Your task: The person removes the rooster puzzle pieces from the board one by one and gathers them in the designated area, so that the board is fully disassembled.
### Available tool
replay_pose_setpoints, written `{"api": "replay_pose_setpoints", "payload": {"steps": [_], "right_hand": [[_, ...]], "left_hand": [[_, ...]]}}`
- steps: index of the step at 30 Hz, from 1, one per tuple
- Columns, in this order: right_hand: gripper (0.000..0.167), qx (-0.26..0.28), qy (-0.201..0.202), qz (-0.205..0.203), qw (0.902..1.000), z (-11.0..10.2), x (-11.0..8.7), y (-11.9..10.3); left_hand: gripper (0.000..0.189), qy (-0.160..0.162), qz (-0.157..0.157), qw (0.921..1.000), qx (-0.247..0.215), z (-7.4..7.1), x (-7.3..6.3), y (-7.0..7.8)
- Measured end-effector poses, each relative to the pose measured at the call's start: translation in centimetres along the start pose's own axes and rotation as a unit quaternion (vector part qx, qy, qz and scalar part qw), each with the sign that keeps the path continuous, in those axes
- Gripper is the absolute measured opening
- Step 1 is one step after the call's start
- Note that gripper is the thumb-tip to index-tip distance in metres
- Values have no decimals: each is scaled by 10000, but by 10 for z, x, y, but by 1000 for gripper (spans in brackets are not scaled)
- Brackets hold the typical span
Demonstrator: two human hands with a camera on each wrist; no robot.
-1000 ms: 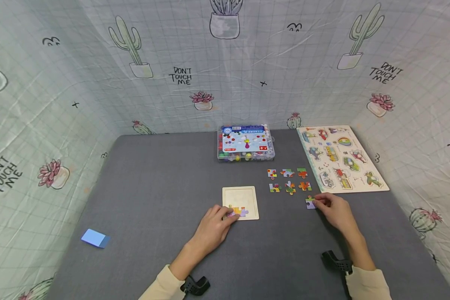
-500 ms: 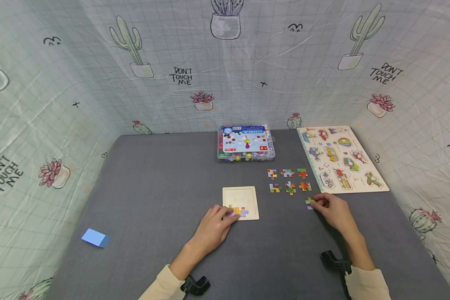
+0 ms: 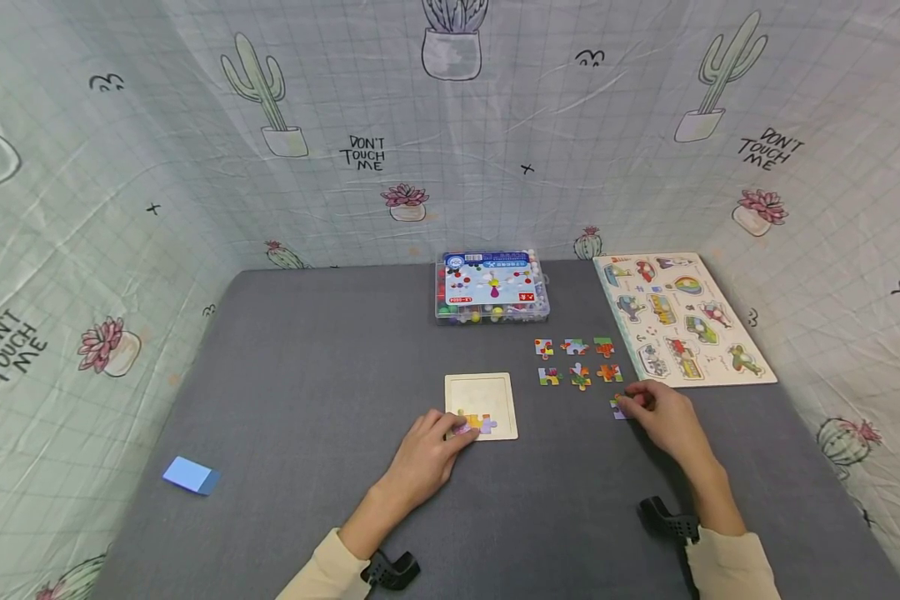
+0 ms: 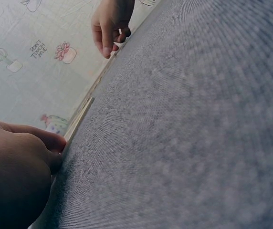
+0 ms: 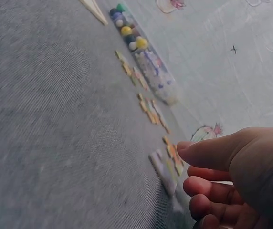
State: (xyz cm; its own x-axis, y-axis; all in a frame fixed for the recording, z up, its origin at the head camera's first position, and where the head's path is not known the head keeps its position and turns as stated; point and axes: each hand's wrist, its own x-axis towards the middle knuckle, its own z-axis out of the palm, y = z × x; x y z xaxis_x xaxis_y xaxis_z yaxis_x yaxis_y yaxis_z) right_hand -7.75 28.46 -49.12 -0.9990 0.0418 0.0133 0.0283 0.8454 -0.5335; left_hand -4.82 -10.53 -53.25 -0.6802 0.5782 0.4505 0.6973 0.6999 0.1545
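Observation:
A small square wooden puzzle tray (image 3: 487,392) lies on the grey table, with a few joined jigsaw pieces (image 3: 483,422) along its near side. My left hand (image 3: 422,458) holds the tray at its near left corner, and the fingers hide part of those pieces. On the right, my right hand (image 3: 666,417) hovers at a purple and green jigsaw piece (image 5: 162,171), covering much of it in the head view. The right wrist view shows that piece on the cloth, with thumb and loosely bent fingers apart beside it.
Several loose jigsaw pieces (image 3: 581,375) lie in two rows beyond the right hand. Behind them stands a clear box of beads (image 3: 492,287). A picture puzzle board (image 3: 690,321) lies at the back right, and a blue block (image 3: 190,476) at the far left.
My right hand has shifted slightly left over the purple and green jigsaw piece, hiding more of it. The left hand and the tray have stayed in place.

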Motion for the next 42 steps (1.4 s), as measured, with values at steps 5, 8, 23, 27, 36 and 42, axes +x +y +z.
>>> {"api": "replay_pose_setpoints", "payload": {"steps": [5,8,23,27,36,42], "right_hand": [[30,21,95,-190,9998,-1,7,-9],[31,124,106,-272,9995,-1,11,-16],[24,394,202,-952,9945,19,29,-58],[21,457,117,-1109,9927,26,31,-71],[23,571,-190,-1382,9886,46,28,-97],[22,539,-421,-1552,9855,61,23,-110]], "left_hand": [[27,24,13,10000,-20,0,0,0],[26,47,36,10000,-47,1,-1,-1],[18,368,59,9988,-303,-1,-1,-1],[16,450,47,9984,-343,0,0,-1],[14,437,0,9983,-377,-3,1,-1],[13,349,-71,9985,-423,-4,0,0]]}}
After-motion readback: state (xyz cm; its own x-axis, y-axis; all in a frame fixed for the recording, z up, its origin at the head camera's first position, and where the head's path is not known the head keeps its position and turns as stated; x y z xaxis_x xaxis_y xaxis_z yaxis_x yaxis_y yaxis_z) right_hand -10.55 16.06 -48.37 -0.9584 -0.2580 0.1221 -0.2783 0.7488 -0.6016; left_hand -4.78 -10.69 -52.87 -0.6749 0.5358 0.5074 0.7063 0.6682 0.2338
